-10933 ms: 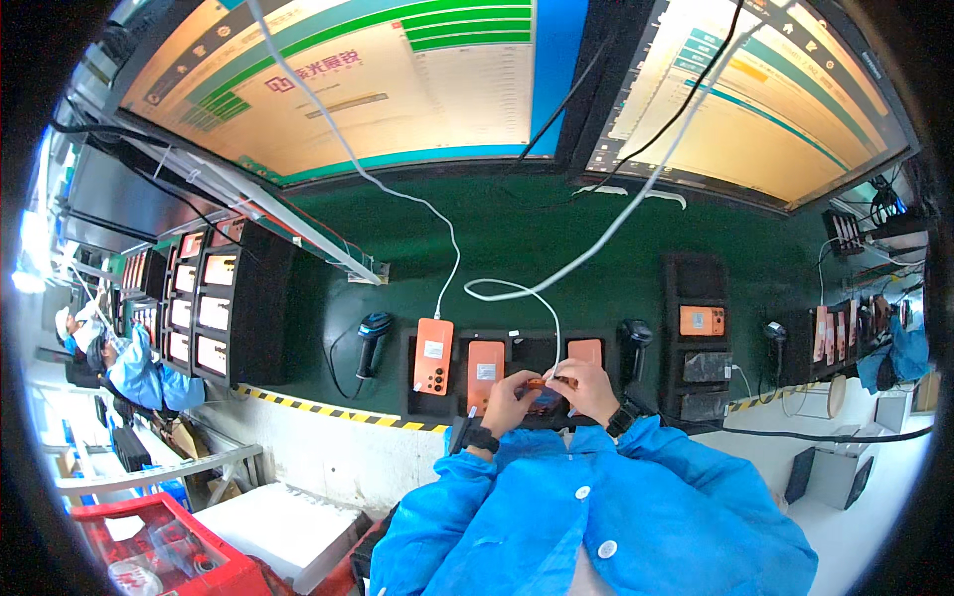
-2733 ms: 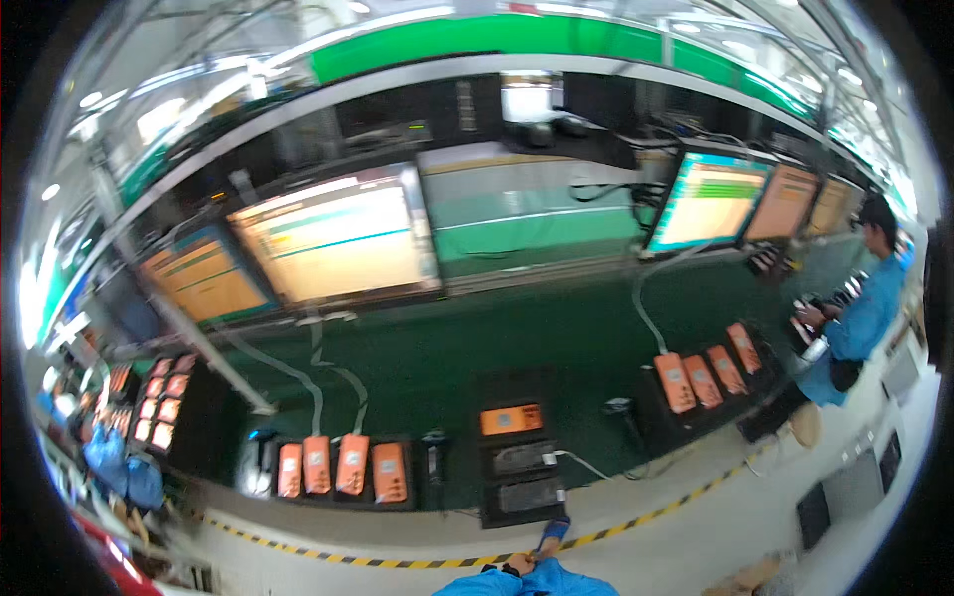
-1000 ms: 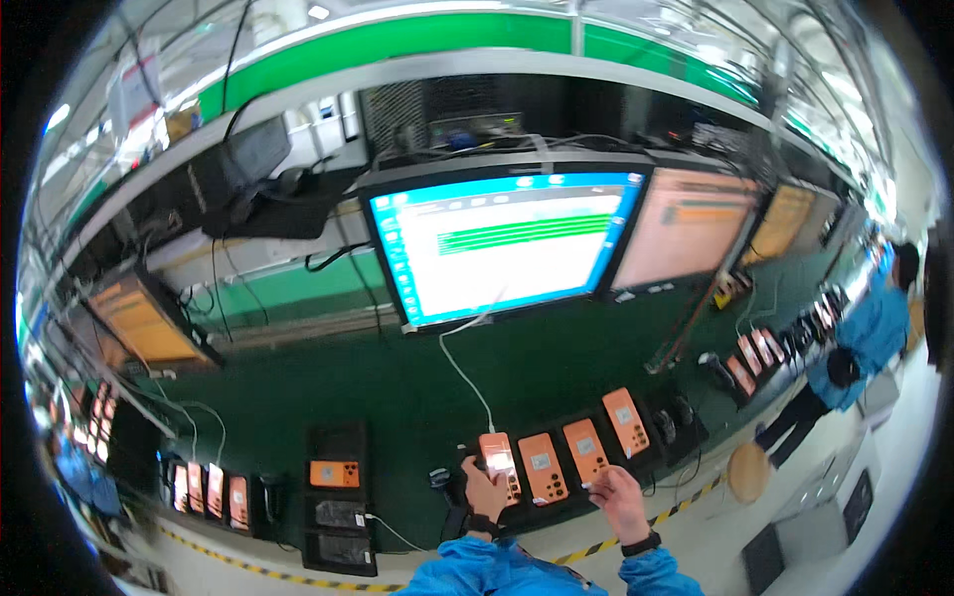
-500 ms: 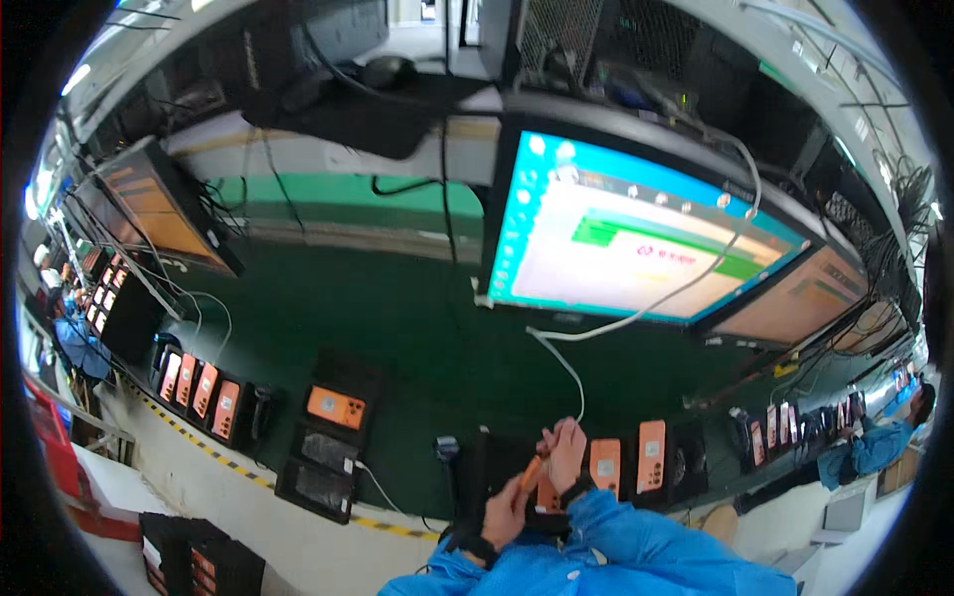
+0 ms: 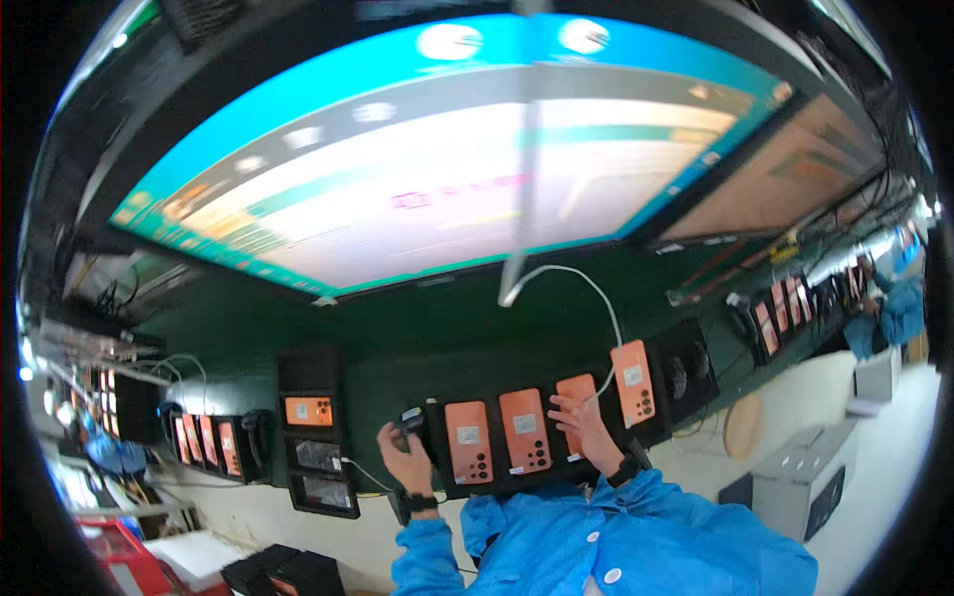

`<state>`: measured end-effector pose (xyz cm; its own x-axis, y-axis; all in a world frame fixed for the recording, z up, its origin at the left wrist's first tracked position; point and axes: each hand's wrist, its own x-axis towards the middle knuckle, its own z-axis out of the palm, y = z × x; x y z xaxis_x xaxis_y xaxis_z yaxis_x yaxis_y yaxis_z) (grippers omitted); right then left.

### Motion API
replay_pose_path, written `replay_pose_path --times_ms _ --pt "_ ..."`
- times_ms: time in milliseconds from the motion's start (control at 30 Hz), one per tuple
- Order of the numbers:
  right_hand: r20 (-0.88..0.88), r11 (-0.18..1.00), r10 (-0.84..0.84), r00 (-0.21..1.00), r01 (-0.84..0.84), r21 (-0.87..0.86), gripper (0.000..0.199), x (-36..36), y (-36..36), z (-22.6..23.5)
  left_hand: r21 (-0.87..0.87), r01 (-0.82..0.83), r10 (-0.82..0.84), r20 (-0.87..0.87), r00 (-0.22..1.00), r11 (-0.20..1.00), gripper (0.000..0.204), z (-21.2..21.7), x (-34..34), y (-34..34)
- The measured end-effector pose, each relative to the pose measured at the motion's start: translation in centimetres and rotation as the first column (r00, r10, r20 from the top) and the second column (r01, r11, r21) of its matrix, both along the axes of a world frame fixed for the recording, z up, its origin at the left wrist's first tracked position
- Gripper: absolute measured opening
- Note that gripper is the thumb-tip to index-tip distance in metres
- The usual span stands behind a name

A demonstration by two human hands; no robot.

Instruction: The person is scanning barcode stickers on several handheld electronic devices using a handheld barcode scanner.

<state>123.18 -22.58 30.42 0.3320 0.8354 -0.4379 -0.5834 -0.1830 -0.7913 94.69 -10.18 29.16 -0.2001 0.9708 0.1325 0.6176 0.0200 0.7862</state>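
My left hand (image 5: 405, 463) is closed around a black handheld scanner (image 5: 412, 418) at the left end of a row of orange phones; its handle is mostly hidden. My right hand (image 5: 588, 433) is open, fingers apart, over one orange phone (image 5: 574, 391), covering its lower part. I cannot tell whether they touch. Left of that phone lie another orange phone (image 5: 525, 427) and, nearest the scanner, a third orange phone (image 5: 468, 437). A further orange phone (image 5: 633, 379) sits to the right, by a white cable (image 5: 611, 316). All lie back side up on a dark holder.
A large lit monitor (image 5: 427, 189) stands close above the dark green bench (image 5: 447, 343). At left are a black tray (image 5: 312, 375) holding an orange phone and a rack of phones (image 5: 207, 444). A grey box (image 5: 800, 482) stands at lower right. Another person in blue (image 5: 902, 310) is far right.
The orange phone that both hands held tilted is no longer in them. My left hand has moved left to the scanner, and my right hand has opened. The view has shifted closer to the monitor.
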Motion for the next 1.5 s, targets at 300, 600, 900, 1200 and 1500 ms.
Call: replay_pose_path --times_ms 300,600,900,1200,1500 --pt "0.077 0.984 0.178 0.981 -0.179 0.008 0.035 -0.4 -0.8 1.0 -0.451 0.181 0.008 0.386 0.922 0.874 0.032 -11.7 -4.5 -0.1" --pt "0.027 0.963 0.265 0.964 -0.266 0.043 0.021 0.9 1.4 -0.3 -0.506 0.402 -0.373 0.165 0.913 0.763 0.023 7.4 4.1 -7.2" --pt "0.175 0.938 0.319 0.931 -0.337 0.085 0.026 0.1 2.0 -1.2 -0.263 0.486 -0.462 0.152 0.874 0.833 0.038 4.2 9.7 -10.7" --pt "0.213 0.952 0.285 0.935 -0.303 0.055 0.026 -1.2 2.6 0.0 -0.468 0.505 -0.448 0.236 0.862 0.725 0.034 6.3 8.9 -9.2" --pt "0.436 0.952 0.306 0.846 -0.285 -0.115 0.023 -2.6 4.0 1.2 -0.216 0.204 -0.205 0.022 0.979 0.955 0.034 5.0 0.9 -2.3"
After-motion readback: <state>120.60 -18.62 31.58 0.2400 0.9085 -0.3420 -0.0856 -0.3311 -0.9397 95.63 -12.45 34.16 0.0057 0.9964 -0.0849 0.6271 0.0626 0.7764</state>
